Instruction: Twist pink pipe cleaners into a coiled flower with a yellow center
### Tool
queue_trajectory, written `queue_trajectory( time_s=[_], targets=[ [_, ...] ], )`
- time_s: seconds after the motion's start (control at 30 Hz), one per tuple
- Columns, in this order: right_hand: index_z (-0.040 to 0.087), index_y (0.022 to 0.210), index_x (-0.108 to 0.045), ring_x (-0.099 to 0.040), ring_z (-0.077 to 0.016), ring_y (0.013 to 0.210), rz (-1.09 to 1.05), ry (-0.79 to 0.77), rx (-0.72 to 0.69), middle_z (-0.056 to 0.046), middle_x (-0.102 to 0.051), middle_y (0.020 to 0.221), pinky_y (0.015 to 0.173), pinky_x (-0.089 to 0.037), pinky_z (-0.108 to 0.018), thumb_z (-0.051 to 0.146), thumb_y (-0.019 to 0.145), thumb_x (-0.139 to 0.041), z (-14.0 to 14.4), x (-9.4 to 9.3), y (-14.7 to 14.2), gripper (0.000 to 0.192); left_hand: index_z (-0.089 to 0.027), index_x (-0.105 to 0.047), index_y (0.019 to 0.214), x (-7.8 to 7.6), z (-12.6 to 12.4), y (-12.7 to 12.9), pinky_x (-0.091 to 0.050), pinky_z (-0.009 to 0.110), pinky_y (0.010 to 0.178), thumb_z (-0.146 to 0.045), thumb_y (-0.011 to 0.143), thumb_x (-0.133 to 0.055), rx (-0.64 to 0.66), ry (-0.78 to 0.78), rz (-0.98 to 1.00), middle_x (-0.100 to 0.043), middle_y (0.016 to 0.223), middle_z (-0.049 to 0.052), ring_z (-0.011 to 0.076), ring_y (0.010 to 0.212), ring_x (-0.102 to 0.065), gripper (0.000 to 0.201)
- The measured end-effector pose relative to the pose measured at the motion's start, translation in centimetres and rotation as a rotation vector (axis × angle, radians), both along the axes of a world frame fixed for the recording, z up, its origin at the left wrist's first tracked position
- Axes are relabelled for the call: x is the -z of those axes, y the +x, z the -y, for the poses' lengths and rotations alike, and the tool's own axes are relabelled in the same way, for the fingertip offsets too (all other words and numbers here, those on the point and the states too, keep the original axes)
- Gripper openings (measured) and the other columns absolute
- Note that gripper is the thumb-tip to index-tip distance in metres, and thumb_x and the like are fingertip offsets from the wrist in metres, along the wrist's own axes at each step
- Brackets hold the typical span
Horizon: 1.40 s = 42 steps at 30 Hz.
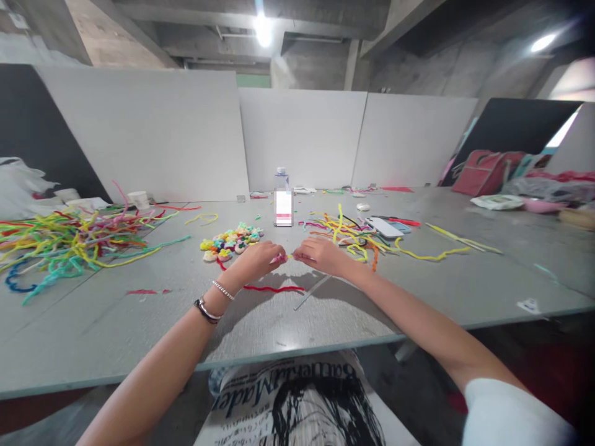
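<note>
- Left hand [257, 258] pinches one end of a short pink-and-yellow pipe cleaner [285, 256], fingers closed on it just above the tabletop [139, 334].
- Right hand [320, 254] grips the other end, fingertips almost meeting the left ones.
- Red pipe cleaner [273, 288] lies on the tabletop under the left hand.
- Small fuzzy flowers [231, 241] sit in a cluster just behind the left hand.
- Loose pipe cleaner pile [65, 244] spreads far left; a bottle [282, 205] stands behind the hands.
</note>
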State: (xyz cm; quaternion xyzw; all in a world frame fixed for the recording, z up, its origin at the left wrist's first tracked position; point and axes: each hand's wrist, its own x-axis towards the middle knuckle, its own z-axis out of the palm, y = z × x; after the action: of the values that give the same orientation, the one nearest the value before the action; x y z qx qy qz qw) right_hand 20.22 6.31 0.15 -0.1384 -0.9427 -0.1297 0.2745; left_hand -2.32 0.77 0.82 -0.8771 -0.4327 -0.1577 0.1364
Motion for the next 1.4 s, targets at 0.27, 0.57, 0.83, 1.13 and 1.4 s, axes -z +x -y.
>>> queue_trajectory(
  time_s=[0.27,0.57,0.83,1.13,1.4],
  targets=[
    [0.015,0.093,-0.061,-0.058,-0.0172,0.081,-0.016,-0.012,-0.006,-0.007,-0.066,0.086,0.076,-0.041,-0.03,0.031,0.093,-0.042,0.2,0.1,-0.3,0.025,-0.017,-0.057,0.095,0.2,0.6,1.1,-0.038,0.025,0.064,-0.029,0.091,-0.041,-0.023,0.029,-0.007,-0.062,0.082,0.005,0.0167,0.077,-0.057,0.02],
    [0.015,0.105,-0.058,-0.058,-0.0197,0.085,0.036,-0.022,0.1,-0.009,-0.066,0.092,0.078,-0.039,-0.032,0.037,0.088,-0.051,-0.2,0.4,0.1,0.029,-0.017,-0.058,0.087,0.0,0.4,0.9,-0.036,0.026,0.063,-0.027,0.093,-0.037,-0.046,0.075,-0.042,-0.06,0.077,0.004,0.0162,0.075,-0.054,0.024],
    [0.015,0.082,-0.064,-0.055,-0.0176,0.079,0.084,-0.012,0.146,-0.007,-0.064,0.076,0.074,-0.035,-0.029,0.028,0.093,-0.042,-1.6,-0.2,1.3,0.027,-0.017,-0.057,0.079,-0.6,0.8,1.2,-0.034,0.027,0.063,-0.025,0.091,-0.038,-0.009,0.067,-0.078,-0.059,0.075,0.005,0.0159,0.073,-0.052,0.024],
    [0.017,0.083,-0.065,-0.054,-0.0195,0.084,0.132,0.036,0.16,-0.006,-0.066,0.082,0.077,-0.033,-0.031,0.024,0.091,-0.045,-3.1,0.2,2.3,0.022,-0.016,-0.056,0.075,-0.8,1.2,1.4,-0.03,0.026,0.057,-0.022,0.088,-0.04,0.039,0.023,-0.062,-0.057,0.072,0.004,0.0148,0.068,-0.049,0.022],
    [0.017,0.105,-0.059,-0.054,-0.022,0.096,0.101,0.015,0.071,-0.009,-0.064,0.098,0.087,-0.034,-0.035,0.034,0.083,-0.058,-1.7,0.5,1.2,0.028,-0.016,-0.056,0.077,-0.2,1.1,1.6,-0.034,0.026,0.061,-0.02,0.087,-0.04,0.012,0.035,-0.088,-0.057,0.074,0.005,0.0153,0.071,-0.051,0.019]
  ],
)
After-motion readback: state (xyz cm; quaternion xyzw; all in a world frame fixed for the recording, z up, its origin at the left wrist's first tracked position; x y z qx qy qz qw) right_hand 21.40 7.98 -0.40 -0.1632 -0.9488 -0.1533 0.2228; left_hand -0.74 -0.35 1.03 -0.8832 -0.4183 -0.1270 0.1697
